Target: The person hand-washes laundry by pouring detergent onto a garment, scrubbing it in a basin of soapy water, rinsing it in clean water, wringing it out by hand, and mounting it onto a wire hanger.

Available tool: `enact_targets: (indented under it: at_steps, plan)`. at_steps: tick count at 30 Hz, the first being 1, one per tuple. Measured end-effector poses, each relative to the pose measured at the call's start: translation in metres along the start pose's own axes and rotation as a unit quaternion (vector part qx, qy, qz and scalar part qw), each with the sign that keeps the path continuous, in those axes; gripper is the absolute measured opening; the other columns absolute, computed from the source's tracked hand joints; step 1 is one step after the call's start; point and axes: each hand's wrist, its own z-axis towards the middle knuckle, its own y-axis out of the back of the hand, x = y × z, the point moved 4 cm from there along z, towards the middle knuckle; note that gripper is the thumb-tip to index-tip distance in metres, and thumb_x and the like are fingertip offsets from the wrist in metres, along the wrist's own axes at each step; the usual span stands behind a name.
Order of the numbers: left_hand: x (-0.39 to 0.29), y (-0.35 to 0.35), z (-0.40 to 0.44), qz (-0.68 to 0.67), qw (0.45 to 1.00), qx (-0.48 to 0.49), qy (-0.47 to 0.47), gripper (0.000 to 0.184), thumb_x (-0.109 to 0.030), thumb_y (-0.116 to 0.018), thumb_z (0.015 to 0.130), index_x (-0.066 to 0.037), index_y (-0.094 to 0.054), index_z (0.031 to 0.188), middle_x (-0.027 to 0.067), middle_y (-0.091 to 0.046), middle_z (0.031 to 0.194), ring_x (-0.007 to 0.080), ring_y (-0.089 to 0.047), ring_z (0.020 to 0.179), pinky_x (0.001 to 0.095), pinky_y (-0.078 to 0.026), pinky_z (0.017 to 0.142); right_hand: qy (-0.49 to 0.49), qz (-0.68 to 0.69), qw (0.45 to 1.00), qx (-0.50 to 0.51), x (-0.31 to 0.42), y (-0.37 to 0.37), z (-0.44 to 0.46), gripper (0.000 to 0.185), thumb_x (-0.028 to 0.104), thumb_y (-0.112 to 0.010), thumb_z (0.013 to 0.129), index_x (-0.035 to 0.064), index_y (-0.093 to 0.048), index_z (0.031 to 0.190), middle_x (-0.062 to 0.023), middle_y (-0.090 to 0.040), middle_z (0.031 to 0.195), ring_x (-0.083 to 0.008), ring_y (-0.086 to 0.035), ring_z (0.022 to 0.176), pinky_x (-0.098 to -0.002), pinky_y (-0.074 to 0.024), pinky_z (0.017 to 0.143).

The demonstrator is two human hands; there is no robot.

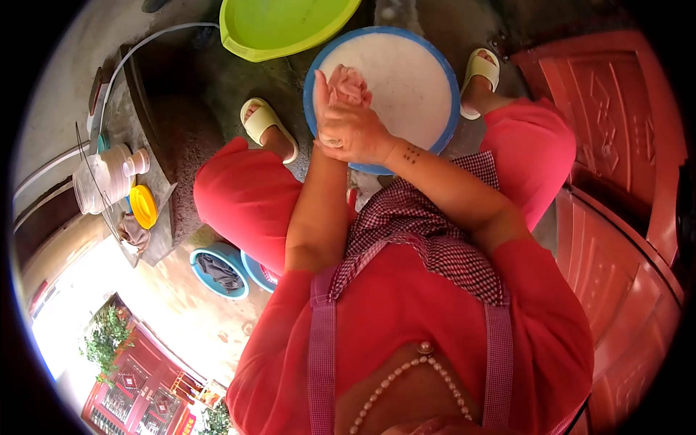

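Observation:
A bunched piece of pink cloth [351, 85] sticks up between my hands, above the near left part of a round blue-rimmed basin [454, 94] filled with whitish, foamy water. My left hand [321, 98] is pressed against the cloth from the left, with one digit pointing up; most of its palm is hidden. Over its lower part lies my right hand [355, 133], its fingers closed around the cloth's lower end and against the left hand. A ring shows on one finger.
A lime-green basin [279, 52] stands beyond, at the top. Two pale slippers [270, 123] flank the blue-rimmed basin. At left, a ledge [161, 243] holds stacked plastic tubs [101, 179] and a yellow container [143, 206]. A light-blue bucket [220, 270] holds dark cloth. Red doors [609, 116] stand right.

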Motion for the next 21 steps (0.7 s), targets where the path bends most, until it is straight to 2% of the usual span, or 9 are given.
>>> enact_targets:
  at_steps: [3, 6, 7, 9, 10, 12, 14, 16, 21]
  plan:
    - [0.02, 0.012, 0.007, -0.082, 0.995, -0.029, 0.058, 0.045, -0.047, -0.039, 0.09, -0.007, -0.05, 0.109, 0.0087, -0.056, 0.11, 0.0196, -0.054, 0.097, 0.0326, -0.045, 0.083, -0.229, -0.111, 0.958, -0.131, -0.071, 0.006, -0.014, 0.017, 0.02, -0.058, 0.074, 0.0095, -0.053, 0.062, -0.008, -0.057, 0.071, -0.0288, -0.057, 0.066, -0.0371, -0.0458, 0.06]
    - [0.041, 0.006, 0.002, 0.229, 0.911, -0.339, -0.049, 0.04, -0.042, -0.04, 0.091, -0.007, -0.053, 0.106, 0.008, -0.058, 0.106, 0.0179, -0.056, 0.093, 0.0304, -0.048, 0.076, -0.495, -0.024, 0.855, -0.152, -0.093, 0.032, -0.013, 0.02, 0.024, -0.058, 0.074, 0.0098, -0.052, 0.061, -0.0109, -0.059, 0.071, -0.0295, -0.058, 0.065, -0.0385, -0.0466, 0.058]
    - [0.026, 0.045, 0.0, 0.261, 0.927, -0.262, -0.059, 0.039, -0.04, -0.04, 0.091, -0.007, -0.052, 0.107, 0.0081, -0.058, 0.106, 0.017, -0.056, 0.092, 0.0293, -0.048, 0.074, -0.253, -0.236, 0.938, 0.03, -0.089, 0.021, -0.009, 0.019, 0.025, -0.06, 0.072, 0.0101, -0.055, 0.063, -0.0117, -0.06, 0.071, -0.0284, -0.06, 0.068, -0.0383, -0.0476, 0.061]
    - [-0.005, 0.071, -0.005, 0.12, 0.991, -0.054, 0.004, 0.037, -0.037, -0.039, 0.092, -0.007, -0.052, 0.107, 0.0073, -0.059, 0.102, 0.0157, -0.057, 0.087, 0.0283, -0.048, 0.07, -0.189, -0.084, 0.974, -0.089, -0.051, 0.0, -0.012, 0.017, 0.024, -0.06, 0.071, 0.01, -0.055, 0.063, -0.0109, -0.061, 0.073, -0.028, -0.06, 0.069, -0.0387, -0.0477, 0.061]
    - [-0.002, 0.059, -0.007, 0.104, 0.99, -0.096, -0.005, 0.034, -0.037, -0.038, 0.091, -0.009, -0.053, 0.102, 0.0056, -0.059, 0.094, 0.0151, -0.056, 0.078, 0.0285, -0.046, 0.064, -0.152, -0.004, 0.977, -0.148, -0.033, -0.007, -0.012, 0.016, 0.024, -0.06, 0.07, 0.01, -0.056, 0.064, -0.0104, -0.061, 0.074, -0.0278, -0.061, 0.069, -0.0388, -0.0477, 0.061]
    - [0.006, 0.029, -0.012, 0.073, 0.981, -0.18, -0.026, 0.029, -0.037, -0.037, 0.091, -0.012, -0.053, 0.093, 0.0023, -0.058, 0.078, 0.0138, -0.053, 0.059, 0.029, -0.043, 0.054, -0.174, -0.115, 0.977, -0.042, -0.039, -0.01, -0.012, 0.014, 0.023, -0.06, 0.07, 0.0105, -0.057, 0.066, -0.0095, -0.061, 0.074, -0.0274, -0.06, 0.068, -0.0379, -0.0475, 0.06]
    - [0.039, 0.004, -0.007, 0.228, 0.873, -0.412, -0.127, 0.028, -0.036, -0.037, 0.09, -0.013, -0.053, 0.09, 0.0022, -0.058, 0.076, 0.0145, -0.054, 0.06, 0.0298, -0.045, 0.058, -0.175, -0.272, 0.941, 0.101, -0.095, 0.002, -0.013, 0.014, 0.023, -0.061, 0.07, 0.0103, -0.057, 0.068, -0.0097, -0.061, 0.074, -0.0268, -0.06, 0.068, -0.0381, -0.0475, 0.061]
    - [0.031, 0.04, -0.011, 0.052, 0.992, -0.03, 0.115, 0.03, -0.035, -0.038, 0.089, -0.012, -0.055, 0.1, 0.0065, -0.062, 0.094, 0.0191, -0.057, 0.091, 0.0323, -0.044, 0.086, -0.367, -0.084, 0.925, -0.054, -0.137, -0.004, -0.039, 0.014, 0.028, -0.059, 0.065, 0.0154, -0.063, 0.07, -0.0079, -0.064, 0.083, -0.029, -0.061, 0.076, -0.0424, -0.0494, 0.065]
    - [-0.005, 0.067, -0.022, 0.276, 0.96, -0.008, 0.037, 0.028, -0.033, -0.044, 0.087, -0.013, -0.057, 0.101, 0.0055, -0.062, 0.097, 0.0207, -0.055, 0.094, 0.0384, -0.039, 0.09, -0.283, -0.018, 0.95, -0.129, -0.073, -0.026, -0.032, 0.017, 0.026, -0.06, 0.071, 0.0099, -0.057, 0.071, -0.0155, -0.06, 0.072, -0.031, -0.059, 0.066, -0.0391, -0.0488, 0.061]
